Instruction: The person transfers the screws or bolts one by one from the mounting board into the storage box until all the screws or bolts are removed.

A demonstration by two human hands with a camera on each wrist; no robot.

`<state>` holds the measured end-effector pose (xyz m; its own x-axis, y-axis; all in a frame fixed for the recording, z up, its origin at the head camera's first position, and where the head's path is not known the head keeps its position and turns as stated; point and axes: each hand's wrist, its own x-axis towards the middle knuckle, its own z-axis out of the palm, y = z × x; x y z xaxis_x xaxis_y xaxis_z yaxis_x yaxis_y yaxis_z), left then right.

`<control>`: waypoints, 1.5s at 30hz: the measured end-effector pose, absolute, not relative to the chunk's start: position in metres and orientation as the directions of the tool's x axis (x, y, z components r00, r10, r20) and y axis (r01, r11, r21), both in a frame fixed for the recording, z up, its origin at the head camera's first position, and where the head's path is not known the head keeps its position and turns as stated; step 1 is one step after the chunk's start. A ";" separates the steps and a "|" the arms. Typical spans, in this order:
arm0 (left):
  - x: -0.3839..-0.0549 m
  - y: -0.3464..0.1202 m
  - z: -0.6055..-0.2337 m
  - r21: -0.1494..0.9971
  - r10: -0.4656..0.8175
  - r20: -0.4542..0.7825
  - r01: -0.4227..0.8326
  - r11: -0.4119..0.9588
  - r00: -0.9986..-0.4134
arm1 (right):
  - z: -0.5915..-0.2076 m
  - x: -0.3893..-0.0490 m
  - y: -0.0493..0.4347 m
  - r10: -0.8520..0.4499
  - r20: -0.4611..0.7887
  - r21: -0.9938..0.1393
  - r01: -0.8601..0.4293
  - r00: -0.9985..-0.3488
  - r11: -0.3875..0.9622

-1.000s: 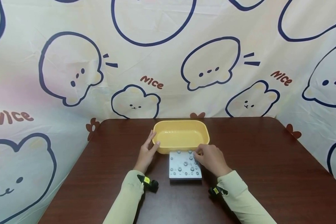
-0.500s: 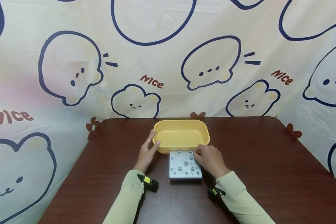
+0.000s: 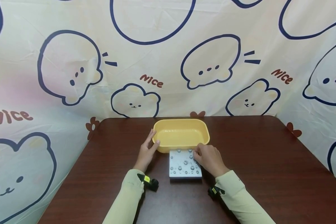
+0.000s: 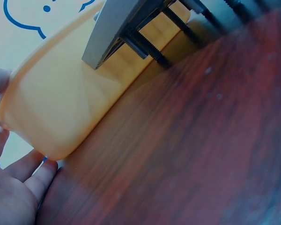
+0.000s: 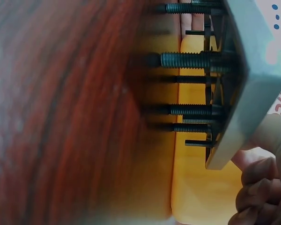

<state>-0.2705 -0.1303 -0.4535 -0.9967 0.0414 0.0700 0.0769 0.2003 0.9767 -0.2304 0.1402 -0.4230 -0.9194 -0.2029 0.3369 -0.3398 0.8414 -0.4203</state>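
Left hand (image 3: 144,154) spread, thumb and fingers resting about the left end of a yellow basin (image 3: 182,134), a person works with the right hand (image 3: 212,160), its fingers curled into a pinch. Behind hangs a cream cloth backdrop (image 3: 168,59) printed with cartoon figures and the word "Nice." Before it stretches the dark, wood-grained tabletop (image 3: 257,149), where the basin sits upright toward the far edge. Just in front of the basin, on the near side, a silvery plate (image 3: 176,159) lies level, raised above the surface; whether the two touch cannot be told. Small bolts (image 3: 192,168) stud its face, and threaded shafts (image 5: 192,60) reach down beneath it. Right thumb and forefinger meet at the plate's far right part, seemingly on one of the bolts, covered by the fingers themselves. Little changes over the last second: hands, basin and plate keep their places, which suggests small, patient finger work at that one spot, with the basin merely steadied.
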 end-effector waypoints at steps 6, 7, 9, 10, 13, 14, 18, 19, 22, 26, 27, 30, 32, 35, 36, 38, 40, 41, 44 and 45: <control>-0.274 -0.130 -0.464 0.974 0.030 0.112 0.116 0.196 -0.993 | -0.423 -0.231 0.142 -0.217 0.357 -0.409 -0.361 -0.908 0.838; -0.275 -0.130 -0.465 0.974 0.027 0.118 0.121 0.194 -0.993 | -0.423 -0.231 0.142 -0.219 0.356 -0.411 -0.363 -0.908 0.836; -0.275 -0.130 -0.467 0.974 0.023 0.130 0.132 0.186 -0.991 | -0.421 -0.231 0.143 -0.222 0.353 -0.420 -0.366 -0.909 0.831; -0.275 -0.130 -0.467 0.974 0.022 0.132 0.133 0.185 -0.991 | -0.420 -0.231 0.143 -0.222 0.351 -0.426 -0.366 -0.910 0.827; -0.275 -0.130 -0.467 0.975 0.023 0.125 0.127 0.184 -0.992 | -0.416 -0.230 0.143 -0.217 0.348 -0.439 -0.363 -0.912 0.822; -0.276 -0.130 -0.467 0.975 0.025 0.121 0.123 0.185 -0.992 | -0.415 -0.230 0.143 -0.215 0.353 -0.439 -0.365 -0.910 0.821; -0.274 -0.131 -0.463 0.978 0.038 0.112 0.117 0.175 -0.993 | -0.410 -0.228 0.143 -0.216 0.385 -0.424 -0.380 -0.897 0.822; -0.272 -0.131 -0.458 0.978 0.041 0.114 0.119 0.173 -0.993 | -0.409 -0.228 0.143 -0.219 0.397 -0.417 -0.388 -0.891 0.822; -0.261 -0.128 -0.443 0.976 0.047 0.125 0.132 0.172 -0.991 | -0.405 -0.228 0.144 -0.226 0.424 -0.408 -0.408 -0.877 0.817; -0.262 -0.127 -0.446 0.974 0.030 0.134 0.137 0.178 -0.991 | -0.402 -0.228 0.147 -0.227 0.440 -0.411 -0.420 -0.869 0.809; -0.265 -0.127 -0.450 0.975 0.026 0.132 0.134 0.174 -0.991 | -0.401 -0.229 0.147 -0.228 0.443 -0.413 -0.423 -0.867 0.807; -0.271 -0.128 -0.460 0.982 0.020 0.112 0.114 0.154 -0.994 | -0.399 -0.229 0.149 -0.224 0.461 -0.415 -0.431 -0.859 0.801; -0.267 -0.128 -0.452 0.984 0.030 0.100 0.103 0.146 -0.995 | -0.397 -0.230 0.150 -0.220 0.476 -0.419 -0.439 -0.852 0.795; -0.261 -0.127 -0.442 0.984 0.044 0.098 0.103 0.144 -0.994 | -0.393 -0.234 0.150 -0.209 0.485 -0.430 -0.440 -0.849 0.788; -0.259 -0.126 -0.440 0.983 0.046 0.103 0.108 0.150 -0.994 | -0.391 -0.236 0.150 -0.207 0.486 -0.436 -0.441 -0.849 0.784; -0.260 -0.127 -0.441 0.981 0.044 0.114 0.120 0.152 -0.992 | -0.388 -0.240 0.149 -0.207 0.482 -0.445 -0.441 -0.851 0.779; -0.263 -0.128 -0.446 0.982 0.037 0.114 0.119 0.144 -0.993 | -0.384 -0.246 0.148 -0.212 0.467 -0.455 -0.439 -0.859 0.775; -0.265 -0.129 -0.450 0.983 0.033 0.114 0.117 0.140 -0.993 | -0.383 -0.250 0.148 -0.215 0.456 -0.463 -0.437 -0.864 0.771; -0.272 -0.130 -0.461 0.984 0.023 0.114 0.116 0.134 -0.993 | -0.379 -0.263 0.147 -0.224 0.417 -0.471 -0.420 -0.881 0.776; -0.273 -0.130 -0.463 0.984 0.018 0.117 0.118 0.136 -0.993 | -0.378 -0.267 0.146 -0.227 0.404 -0.474 -0.415 -0.886 0.776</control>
